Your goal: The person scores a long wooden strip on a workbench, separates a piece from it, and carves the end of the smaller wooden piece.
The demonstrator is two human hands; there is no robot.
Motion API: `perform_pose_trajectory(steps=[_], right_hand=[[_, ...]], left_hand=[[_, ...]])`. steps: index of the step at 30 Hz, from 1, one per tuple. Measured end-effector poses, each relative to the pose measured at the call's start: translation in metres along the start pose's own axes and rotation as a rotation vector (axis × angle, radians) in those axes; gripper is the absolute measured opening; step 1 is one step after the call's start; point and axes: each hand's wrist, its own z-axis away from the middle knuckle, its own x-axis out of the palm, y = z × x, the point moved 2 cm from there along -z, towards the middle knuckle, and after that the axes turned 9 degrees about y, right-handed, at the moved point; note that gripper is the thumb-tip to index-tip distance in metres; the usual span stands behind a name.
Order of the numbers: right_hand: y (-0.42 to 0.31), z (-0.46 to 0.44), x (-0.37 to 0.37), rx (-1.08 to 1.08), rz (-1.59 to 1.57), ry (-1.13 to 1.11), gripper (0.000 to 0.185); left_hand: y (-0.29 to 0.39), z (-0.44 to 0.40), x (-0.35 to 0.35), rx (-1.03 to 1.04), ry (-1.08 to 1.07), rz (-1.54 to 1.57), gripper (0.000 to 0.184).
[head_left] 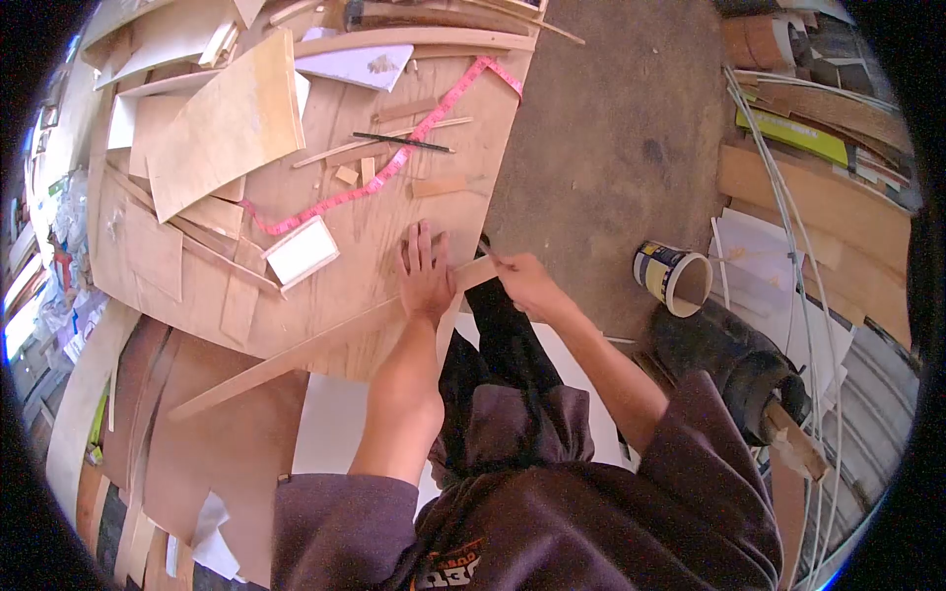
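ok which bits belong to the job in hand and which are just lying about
In use: long, pale wooden strip under the left hand; right hand at its end

Apparently just lying about: pink measuring tape; thin black pencil; small white rectangular panel; round dark-and-white tub

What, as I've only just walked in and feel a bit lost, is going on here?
A person is working at a cluttered wooden surface. Their left hand presses down with fingers spread where a long wooden strip crosses the surface's edge. The right hand is closed at the strip's near end; whether it also grips a tool is unclear. A pink measuring tape, a dark pencil-like stick and wood pieces lie beyond the hands.
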Motion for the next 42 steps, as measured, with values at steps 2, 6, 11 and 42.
perform_pose_trajectory(steps=[2, 6, 11, 42], right_hand=[[0.006, 0.005, 0.001, 0.063, -0.140, -0.100, 0.026], [-0.012, -0.007, 0.014, -0.043, 0.019, -0.011, 0.026], [0.006, 0.019, -0.005, 0.182, -0.317, -0.107, 0.024], [0.025, -0.031, 0.015, 0.267, -0.330, -0.147, 0.020]], left_hand=[[0.001, 0.005, -0.002, -0.012, -0.003, 0.007, 0.061], [0.001, 0.000, -0.002, -0.007, 0.002, -0.020, 0.060], [-0.001, 0.003, 0.009, 0.004, 0.127, 0.105, 0.059], [0.001, 0.003, -0.003, -0.003, 0.078, 0.007, 0.057]])
